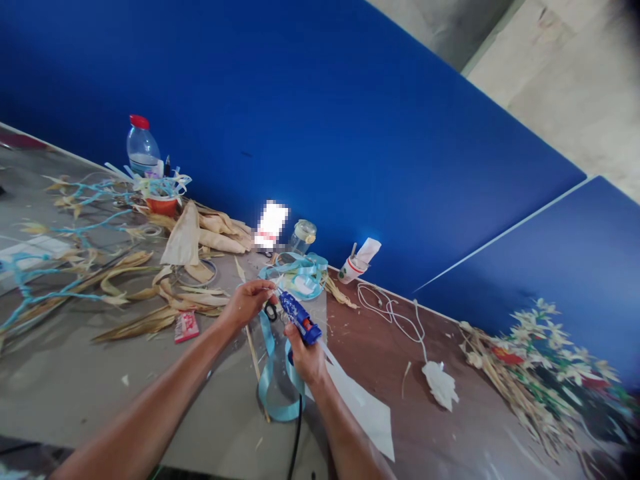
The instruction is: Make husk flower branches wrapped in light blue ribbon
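- Glue gun (299, 319): we see a blue body with white speckles and an orange trigger, its nozzle aimed toward ten o'clock, sitting near the middle of the table (70, 387); a black cord (296, 440) drops from it toward six o'clock.
- Our right hand (306, 360) is closed around the gun's grip from below, wrist bent upward, forearm entering from five o'clock.
- Our left hand (249, 301) lies at ten o'clock of the gun, fingers pinched shut on something small at the nozzle tip; what it is we cannot tell. The forearm stretches in from seven o'clock.
- Light blue ribbon (274, 387) loops on the table just beneath both hands, with a thin wooden stick (256, 370) lying across it.
- White paper sheet (363, 407) sits at four o'clock of the right hand.
- Dried husk strips (150, 293) spread out at nine o'clock, with a small red packet (186, 327) near them.
- Plastic bottle (141, 147) with a red cap stands far off at eleven o'clock against the blue wall (320, 120).
- Glass jar (303, 237) and paper cup (353, 267) stand at twelve to one o'clock.
- White cable (395, 317) trails at two o'clock, and a heap of dried flowers (540, 360) lies at three o'clock.
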The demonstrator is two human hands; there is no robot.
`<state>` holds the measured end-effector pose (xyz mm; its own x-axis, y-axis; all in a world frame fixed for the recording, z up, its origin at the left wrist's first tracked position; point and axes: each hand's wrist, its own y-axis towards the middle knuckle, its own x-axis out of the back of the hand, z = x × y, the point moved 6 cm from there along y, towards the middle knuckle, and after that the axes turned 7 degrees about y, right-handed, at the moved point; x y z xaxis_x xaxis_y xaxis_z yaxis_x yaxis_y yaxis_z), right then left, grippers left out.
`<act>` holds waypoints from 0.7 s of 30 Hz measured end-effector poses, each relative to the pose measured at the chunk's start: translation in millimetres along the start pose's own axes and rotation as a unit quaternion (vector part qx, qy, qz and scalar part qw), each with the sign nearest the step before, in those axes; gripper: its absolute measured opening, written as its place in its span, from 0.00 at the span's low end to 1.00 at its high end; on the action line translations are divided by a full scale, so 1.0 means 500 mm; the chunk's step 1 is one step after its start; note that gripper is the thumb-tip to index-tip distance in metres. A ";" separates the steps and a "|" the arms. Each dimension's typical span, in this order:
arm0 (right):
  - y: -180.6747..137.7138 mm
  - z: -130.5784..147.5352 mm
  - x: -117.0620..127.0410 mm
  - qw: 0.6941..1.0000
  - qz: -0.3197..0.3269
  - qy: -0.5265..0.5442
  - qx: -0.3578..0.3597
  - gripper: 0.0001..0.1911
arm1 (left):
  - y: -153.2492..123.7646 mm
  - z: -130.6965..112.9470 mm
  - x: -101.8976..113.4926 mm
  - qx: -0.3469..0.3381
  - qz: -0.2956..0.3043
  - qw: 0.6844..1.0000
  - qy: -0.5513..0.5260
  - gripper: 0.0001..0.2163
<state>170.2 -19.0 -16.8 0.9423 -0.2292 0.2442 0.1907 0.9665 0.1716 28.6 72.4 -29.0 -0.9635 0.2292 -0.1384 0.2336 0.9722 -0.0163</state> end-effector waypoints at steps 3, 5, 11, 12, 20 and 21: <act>0.001 0.014 -0.001 1.000 0.005 -0.015 0.014 0.21 | -0.001 -0.002 -0.001 0.004 0.003 1.000 0.000 0.13; 0.001 0.015 0.001 0.999 0.002 -0.031 0.012 0.21 | -0.002 -0.005 -0.001 0.008 0.003 1.000 0.001 0.13; 0.003 0.028 0.002 0.998 0.001 -0.055 0.017 0.19 | -0.003 -0.005 -0.003 0.006 0.005 1.000 0.005 0.13; 0.003 0.033 0.002 0.998 0.001 -0.057 0.018 0.18 | -0.003 -0.004 -0.004 0.006 0.008 1.000 0.006 0.13; 0.001 0.024 -0.004 0.996 -0.001 -0.068 0.060 0.16 | -0.003 -0.001 -0.005 0.010 0.017 1.000 -0.011 0.13; 0.001 0.022 -0.005 0.995 0.002 -0.065 0.073 0.16 | -0.004 -0.002 -0.006 0.012 0.022 1.000 -0.015 0.13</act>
<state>164.8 -19.1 -7.0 0.8970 -0.2484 0.3656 0.1370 0.9427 0.3044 30.8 69.8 -27.7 -0.9477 0.2704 -0.1698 0.2796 0.9595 -0.0328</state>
